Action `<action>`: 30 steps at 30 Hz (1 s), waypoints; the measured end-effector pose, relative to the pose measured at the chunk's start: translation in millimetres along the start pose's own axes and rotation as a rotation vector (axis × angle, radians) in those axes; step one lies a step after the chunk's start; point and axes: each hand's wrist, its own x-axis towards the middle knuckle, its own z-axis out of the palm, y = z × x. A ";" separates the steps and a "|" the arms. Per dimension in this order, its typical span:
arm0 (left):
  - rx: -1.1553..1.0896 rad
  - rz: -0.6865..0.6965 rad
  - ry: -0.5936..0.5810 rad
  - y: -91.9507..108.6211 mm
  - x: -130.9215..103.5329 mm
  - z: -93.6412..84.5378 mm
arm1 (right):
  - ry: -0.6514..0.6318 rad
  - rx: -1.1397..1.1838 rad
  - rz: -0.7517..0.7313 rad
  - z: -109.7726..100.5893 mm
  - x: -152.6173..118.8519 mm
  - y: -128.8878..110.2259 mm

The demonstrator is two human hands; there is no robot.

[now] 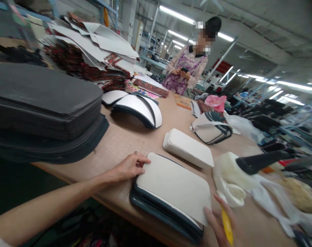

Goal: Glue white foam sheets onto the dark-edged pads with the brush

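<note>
My left hand (130, 167) rests on the left edge of a stack of dark-edged panels topped by a white sheet (171, 187) near the table's front edge; its fingers lie flat against the stack. My right hand (220, 223) sits at the stack's right corner, fingertips touching the white sheet, with a yellow tool (227, 228) held in it. A smaller white stack (188, 147) lies just beyond.
A tall pile of dark foam sheets (43, 106) fills the left. Curved white pieces (140, 109), patterned fabric and paper (94, 48) lie further back. A white glue pot with a black-handled brush (248, 164) stands at right. A person in a purple top (189, 68) stands at the table's far end.
</note>
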 end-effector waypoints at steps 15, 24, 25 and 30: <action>0.041 -0.190 -0.075 7.1 12.1 -15.9 | 0.001 0.152 -0.030 -1.5 4.9 6.9; 0.031 -0.195 -0.103 13.0 12.5 -16.7 | -0.083 -0.091 -0.189 -6.7 12.4 21.9; 0.031 -0.187 -0.112 11.6 13.2 -17.0 | -0.100 -0.126 -0.209 -6.0 12.7 23.8; 0.108 -0.051 -0.173 -1.2 15.6 -21.7 | -0.088 -0.318 -0.310 5.4 10.6 31.9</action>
